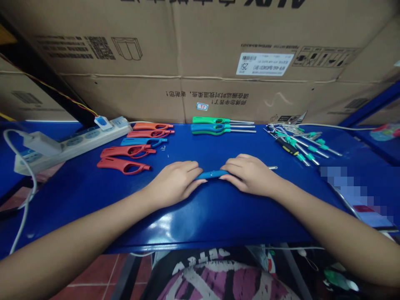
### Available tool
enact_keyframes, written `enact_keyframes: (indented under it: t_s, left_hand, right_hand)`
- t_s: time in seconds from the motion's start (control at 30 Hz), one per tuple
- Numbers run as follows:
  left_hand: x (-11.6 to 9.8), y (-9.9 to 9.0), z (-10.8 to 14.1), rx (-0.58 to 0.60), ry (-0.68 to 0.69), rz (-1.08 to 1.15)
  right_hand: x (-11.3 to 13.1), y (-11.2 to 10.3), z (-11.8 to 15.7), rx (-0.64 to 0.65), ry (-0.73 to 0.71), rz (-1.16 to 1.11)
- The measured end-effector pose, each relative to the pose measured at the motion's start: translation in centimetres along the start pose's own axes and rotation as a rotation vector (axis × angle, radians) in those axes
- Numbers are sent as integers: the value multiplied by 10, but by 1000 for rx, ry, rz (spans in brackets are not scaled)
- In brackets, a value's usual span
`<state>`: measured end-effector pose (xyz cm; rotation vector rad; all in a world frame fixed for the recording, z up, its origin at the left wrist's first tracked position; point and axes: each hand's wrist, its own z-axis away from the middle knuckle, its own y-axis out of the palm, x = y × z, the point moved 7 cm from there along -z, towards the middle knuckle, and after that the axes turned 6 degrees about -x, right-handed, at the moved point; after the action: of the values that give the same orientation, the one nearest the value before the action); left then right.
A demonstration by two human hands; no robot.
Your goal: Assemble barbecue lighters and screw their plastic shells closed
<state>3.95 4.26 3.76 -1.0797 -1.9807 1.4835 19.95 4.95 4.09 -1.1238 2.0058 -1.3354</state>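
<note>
A blue long-necked lighter (211,174) lies sideways between my two hands above the front half of the table. My left hand (179,182) is closed around its handle end. My right hand (248,174) grips the other end, and a bit of the metal tube shows past it on the right. Beyond my hands rest finished-looking green and blue lighters (208,126) with metal tubes. To the left lie red and orange handle shells (125,166) and a blue shell (140,142). Small metal pieces (163,148) sit beside them.
Metal tubes with teal parts (308,152) are heaped at the right, with a black and yellow screwdriver (286,147) among them. A white power strip (75,141) with plugs stands at the left. A large cardboard box (175,54) walls off the back of the blue table (150,225).
</note>
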Motion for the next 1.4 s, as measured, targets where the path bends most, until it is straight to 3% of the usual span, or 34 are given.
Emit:
enact_keyframes:
  t_s: [0.17, 0.33, 0.57, 0.8, 0.97, 1.2, 1.4]
  left_hand:
    - [11, -7, -4, 10, -19, -18]
    - [12, -18, -4, -44, -6, 24]
    - [5, -11, -2, -66, -6, -45]
    - [-8, 0, 1, 74, 59, 20]
    - [-14, 4, 2, 108, 34, 96]
    - [2, 0, 0, 92, 24, -40]
    - [14, 0, 0, 116, -40, 104]
  right_hand:
    - [-12, -9, 1, -2, 96, -47]
    - [-10, -16, 2, 15, 138, 69]
    - [-10, -9, 0, 89, 263, 28]
    - [18, -2, -3, 169, 27, -208]
    - [25, -2, -2, 100, 1, -190]
    - [6, -8, 0, 157, 62, -26]
    - [-9, -15, 4, 108, 16, 139]
